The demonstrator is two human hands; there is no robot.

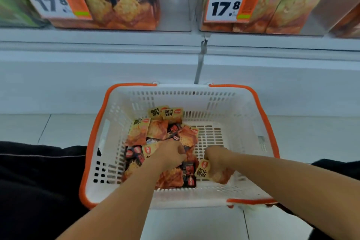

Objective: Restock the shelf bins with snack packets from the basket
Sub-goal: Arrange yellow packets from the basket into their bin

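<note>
A white basket with orange handles sits on the floor below the shelf. Several yellow and black snack packets lie piled in its left half. My left hand reaches down into the pile with curled fingers; what it holds is hidden. My right hand grips a yellow packet just above the basket floor. Above, a clear bin of black packets stands at left and a clear bin of yellow packets at right, each with a 17.8 price tag.
A white shelf base runs across behind the basket, with a metal divider between the bins. Pale floor tiles surround the basket. My dark-clothed knees flank it on both sides.
</note>
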